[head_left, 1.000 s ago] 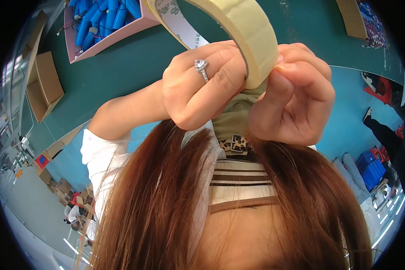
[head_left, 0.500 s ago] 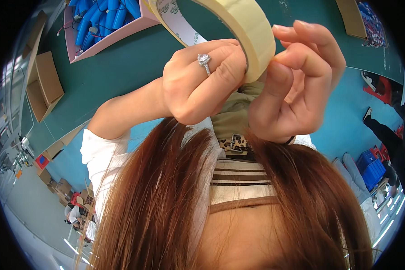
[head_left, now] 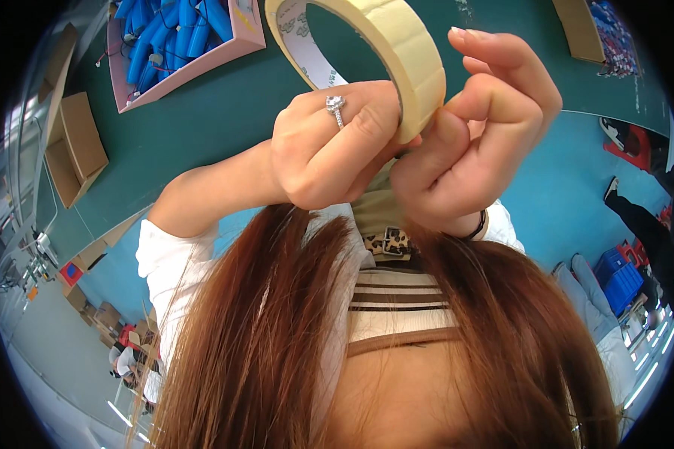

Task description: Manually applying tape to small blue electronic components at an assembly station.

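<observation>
A roll of pale yellow masking tape (head_left: 418, 71) is held up in front of me, its printed inner core facing left. My left hand (head_left: 333, 150), wearing a ring, is closed round the lower part of the roll, some fingers passing through its hole. On the roll's right side, my right hand (head_left: 490, 131) has thumb and forefinger pinched at the tape's outer face. Its other fingers curl loosely above. Faint cross lines run over the tape's surface. What exactly lies between the right fingertips is too small to make out.
Behind the roll is a green tabletop (head_left: 195, 127). A pink box (head_left: 202, 73) of blue wired cylinders stands at the far left, near an open cardboard box (head_left: 79, 150). Another cardboard box (head_left: 580, 30) sits far right beside bundled small parts (head_left: 614, 41). A blue crate (head_left: 619, 283) is off to the right.
The roll and both hands have shifted slightly; the roll sits a little lower and further left. My right hand has moved left and turned a little, still pinching at the tape.
</observation>
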`<state>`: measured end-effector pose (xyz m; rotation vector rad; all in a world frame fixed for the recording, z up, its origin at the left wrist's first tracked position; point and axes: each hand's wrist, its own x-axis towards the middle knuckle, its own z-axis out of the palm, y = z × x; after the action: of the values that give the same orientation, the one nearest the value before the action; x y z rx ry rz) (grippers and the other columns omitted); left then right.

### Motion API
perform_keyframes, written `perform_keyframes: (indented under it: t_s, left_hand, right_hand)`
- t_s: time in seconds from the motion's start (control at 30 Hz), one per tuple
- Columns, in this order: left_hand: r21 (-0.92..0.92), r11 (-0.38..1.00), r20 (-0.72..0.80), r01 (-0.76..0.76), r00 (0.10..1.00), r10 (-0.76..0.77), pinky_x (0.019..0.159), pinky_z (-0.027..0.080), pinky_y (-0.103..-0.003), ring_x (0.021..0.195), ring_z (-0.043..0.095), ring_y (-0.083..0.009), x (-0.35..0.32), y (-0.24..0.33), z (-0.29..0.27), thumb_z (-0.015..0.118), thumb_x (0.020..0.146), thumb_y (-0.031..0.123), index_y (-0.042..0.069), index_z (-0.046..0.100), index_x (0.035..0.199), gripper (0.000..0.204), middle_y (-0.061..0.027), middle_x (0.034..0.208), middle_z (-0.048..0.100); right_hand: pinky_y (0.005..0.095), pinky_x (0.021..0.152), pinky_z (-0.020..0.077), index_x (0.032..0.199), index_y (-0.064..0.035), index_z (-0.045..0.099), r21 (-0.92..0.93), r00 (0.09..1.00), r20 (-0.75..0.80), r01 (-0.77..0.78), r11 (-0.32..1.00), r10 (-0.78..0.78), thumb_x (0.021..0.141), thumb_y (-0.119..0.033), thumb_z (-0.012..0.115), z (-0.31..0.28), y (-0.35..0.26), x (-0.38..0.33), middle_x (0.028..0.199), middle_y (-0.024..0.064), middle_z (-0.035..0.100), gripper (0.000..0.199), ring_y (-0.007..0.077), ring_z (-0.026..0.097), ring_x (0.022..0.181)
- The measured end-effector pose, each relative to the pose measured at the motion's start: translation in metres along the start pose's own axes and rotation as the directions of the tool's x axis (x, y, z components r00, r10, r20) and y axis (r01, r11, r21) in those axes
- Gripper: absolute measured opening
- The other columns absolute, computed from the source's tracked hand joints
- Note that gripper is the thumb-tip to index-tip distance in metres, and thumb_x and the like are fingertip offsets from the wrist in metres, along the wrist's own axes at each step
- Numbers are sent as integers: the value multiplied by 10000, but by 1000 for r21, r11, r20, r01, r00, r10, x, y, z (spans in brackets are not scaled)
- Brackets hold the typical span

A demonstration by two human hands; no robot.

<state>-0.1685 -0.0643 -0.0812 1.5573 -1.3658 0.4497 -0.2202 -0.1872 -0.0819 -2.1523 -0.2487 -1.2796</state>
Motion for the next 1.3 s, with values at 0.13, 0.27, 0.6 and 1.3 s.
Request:
perform_keyframes:
  t_s: [0.13,0.27,0.6,1.3]
  left_hand:
    - [-23,999,17,47,999,-46,472,477,-265,517,548,-216,2,3,-2,629,653,-93,-152,535,855,230,-151,658,547]
    - [-65,993,56,102,994,-99,480,472,-263,533,568,-216,2,4,-4,617,680,-84,-151,533,920,263,-145,672,565]
    - [-54,977,106,209,974,-202,473,465,-259,531,571,-200,5,8,-9,632,684,-55,-145,532,982,327,-143,703,591]
    - [15,999,-19,33,999,-33,534,515,-313,591,586,-258,-3,-1,-4,592,596,-135,-147,550,825,234,-168,678,565]
  right_hand:
    - [273,713,436,741,-14,399,-82,995,7,95,992,-95,876,-165,416,3,6,0,1013,191,474,204,203,503,851]
    - [274,712,467,733,-4,393,-79,988,-40,146,986,-150,891,-206,409,4,3,0,985,190,456,257,212,498,842]
    - [317,726,501,757,8,423,-21,998,-26,-52,998,52,878,-171,464,1,-5,-3,926,158,449,220,227,520,818]
    - [276,671,489,803,-17,515,-47,970,-239,43,998,-53,746,-68,640,3,-14,0,838,114,516,147,208,520,770]
